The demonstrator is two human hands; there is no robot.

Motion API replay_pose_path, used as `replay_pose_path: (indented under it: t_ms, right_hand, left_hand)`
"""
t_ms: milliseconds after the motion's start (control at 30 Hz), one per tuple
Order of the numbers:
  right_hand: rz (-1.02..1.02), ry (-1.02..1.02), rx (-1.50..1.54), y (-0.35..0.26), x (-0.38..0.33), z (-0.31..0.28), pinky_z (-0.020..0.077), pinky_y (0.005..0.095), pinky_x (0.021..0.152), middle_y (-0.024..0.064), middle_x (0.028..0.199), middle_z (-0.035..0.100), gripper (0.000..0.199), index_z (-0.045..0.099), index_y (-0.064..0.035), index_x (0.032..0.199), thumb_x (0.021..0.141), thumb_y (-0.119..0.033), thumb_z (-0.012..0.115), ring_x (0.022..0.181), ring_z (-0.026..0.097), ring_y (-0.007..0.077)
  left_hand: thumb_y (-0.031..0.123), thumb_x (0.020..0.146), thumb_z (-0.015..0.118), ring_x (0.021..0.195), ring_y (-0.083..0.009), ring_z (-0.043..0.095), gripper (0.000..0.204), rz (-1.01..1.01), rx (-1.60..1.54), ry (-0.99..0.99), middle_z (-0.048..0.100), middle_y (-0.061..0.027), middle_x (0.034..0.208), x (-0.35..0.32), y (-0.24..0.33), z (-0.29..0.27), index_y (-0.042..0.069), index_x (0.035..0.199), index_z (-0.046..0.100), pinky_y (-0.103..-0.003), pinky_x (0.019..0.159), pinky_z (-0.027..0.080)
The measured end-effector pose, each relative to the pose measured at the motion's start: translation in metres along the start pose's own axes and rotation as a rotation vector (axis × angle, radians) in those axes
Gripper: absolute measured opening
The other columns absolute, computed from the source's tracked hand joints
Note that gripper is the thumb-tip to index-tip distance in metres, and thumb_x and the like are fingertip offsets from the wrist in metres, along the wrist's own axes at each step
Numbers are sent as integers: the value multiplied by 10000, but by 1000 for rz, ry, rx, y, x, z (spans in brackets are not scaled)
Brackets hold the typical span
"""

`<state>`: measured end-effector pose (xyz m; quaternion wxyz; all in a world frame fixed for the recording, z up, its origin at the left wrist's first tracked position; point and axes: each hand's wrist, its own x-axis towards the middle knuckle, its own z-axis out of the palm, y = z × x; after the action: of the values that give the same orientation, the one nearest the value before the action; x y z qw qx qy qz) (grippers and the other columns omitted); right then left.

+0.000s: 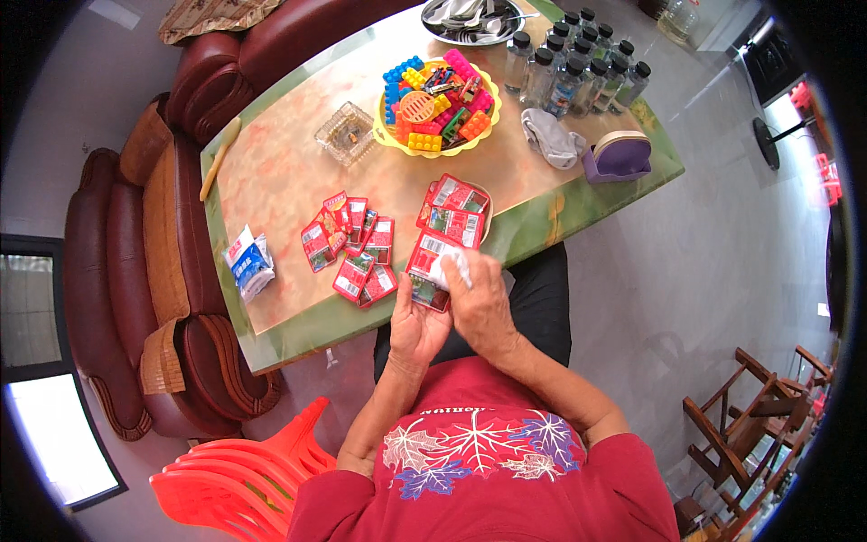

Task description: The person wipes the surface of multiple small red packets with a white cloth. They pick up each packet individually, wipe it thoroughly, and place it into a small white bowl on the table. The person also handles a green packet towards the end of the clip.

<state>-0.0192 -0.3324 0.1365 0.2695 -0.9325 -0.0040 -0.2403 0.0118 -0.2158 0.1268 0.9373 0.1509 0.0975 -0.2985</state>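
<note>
My left hand point(416, 327) grips a flat red packet point(427, 262) by its near edge, above the front of the table. A crumpled white tissue point(456, 268) is pinched in my right hand point(485, 305) and pressed against the packet's face. Just beyond, more red packets point(456, 225) lie stacked on a round plate point(489, 215), whose rim shows at the right. To the left, several similar red packets point(358, 262) are spread in a loose pile on the table point(271, 181).
Beyond sit a yellow basket of toy bricks point(437, 144), a glass ashtray point(345, 134), a grey cloth point(552, 139), a purple holder point(618, 159), several bottles point(567, 88) and a cutlery tray point(470, 38). A blue-white bag point(250, 264) lies left; a red chair point(244, 470) stands nearby.
</note>
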Motion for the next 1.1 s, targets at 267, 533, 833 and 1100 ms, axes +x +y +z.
replay_pose_path:
  t_ms: [267, 533, 833, 1100]
  right_hand:
    - [-148, -160, 395, -18, -17, -12, 424, 430, 879, 193, 1106, 501, 379, 588, -36, 1105, 727, -54, 588, 974, 492, 362]
    - [21, 25, 87, 20, 35, 0, 421, 426, 893, 172, 1107, 512, 341, 603, -36, 1082, 743, -70, 587, 1026, 497, 358]
    - [738, -554, 1227, 63, 30, -33, 468, 228, 636, 1, 897, 637, 284, 635, -18, 1057, 867, -229, 647, 726, 557, 54]
    - [7, -26, 448, 32, 17, -28, 495, 377, 765, 164, 988, 564, 367, 619, -27, 1056, 700, -83, 690, 883, 570, 327]
  left_hand:
    - [553, 944, 310, 1124, -270, 539, 623, -115, 77, -20, 557, -160, 1219, -4, 8, -7, 57, 1295, 444, -410, 1022, 383]
    - [471, 970, 329, 1210, -252, 481, 508, -94, 92, 92, 504, -81, 1319, -8, -5, 5, 119, 1318, 446, -462, 1025, 362]
    - [413, 956, 432, 1120, -246, 547, 439, -67, 267, 85, 546, -87, 1245, 1, 0, 3, 113, 1275, 455, -458, 903, 472]
    - [477, 914, 485, 1100, -266, 522, 471, -120, 253, 252, 526, -106, 1212, -1, 11, -8, 136, 1238, 469, -459, 910, 447]
